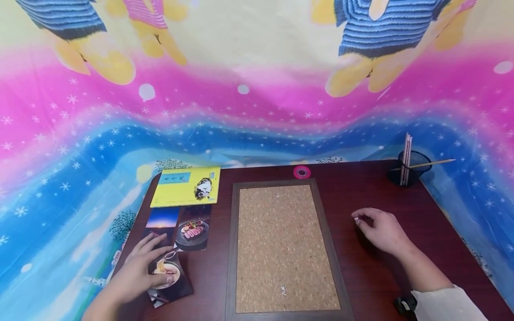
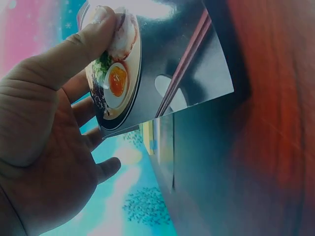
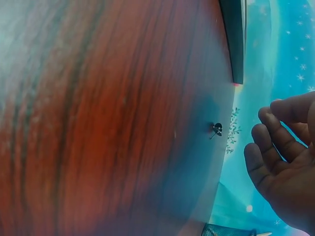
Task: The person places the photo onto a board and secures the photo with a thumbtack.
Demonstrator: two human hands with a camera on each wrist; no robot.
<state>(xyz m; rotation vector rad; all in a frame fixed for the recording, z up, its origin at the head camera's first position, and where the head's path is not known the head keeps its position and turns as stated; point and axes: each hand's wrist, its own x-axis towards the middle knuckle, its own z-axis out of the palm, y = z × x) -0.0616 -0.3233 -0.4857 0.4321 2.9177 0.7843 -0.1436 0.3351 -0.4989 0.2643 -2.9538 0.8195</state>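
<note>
My left hand (image 1: 142, 267) pinches a photo card of a noodle bowl (image 1: 180, 281), thumb on its printed face and fingers at the back. In the left wrist view, the bowl picture, half an egg and chopsticks show on this card (image 2: 147, 59), tilted above the table. My right hand (image 1: 383, 232) hovers at the right of the cork board (image 1: 287, 245), its fingers bent and thumb near the index finger. The right wrist view shows a small dark, shiny thumbtack (image 3: 216, 129) on the table, apart from the fingertips. A tiny bright speck appears by those fingertips in the head view.
A steak photo card (image 1: 192, 232) and a sunset card (image 1: 162, 217) lie below a yellow book (image 1: 188, 196). At the back are a pink round disc (image 1: 302, 172) and a mesh pencil cup (image 1: 415, 167). A small whitish item (image 1: 283, 291) sits on the cork.
</note>
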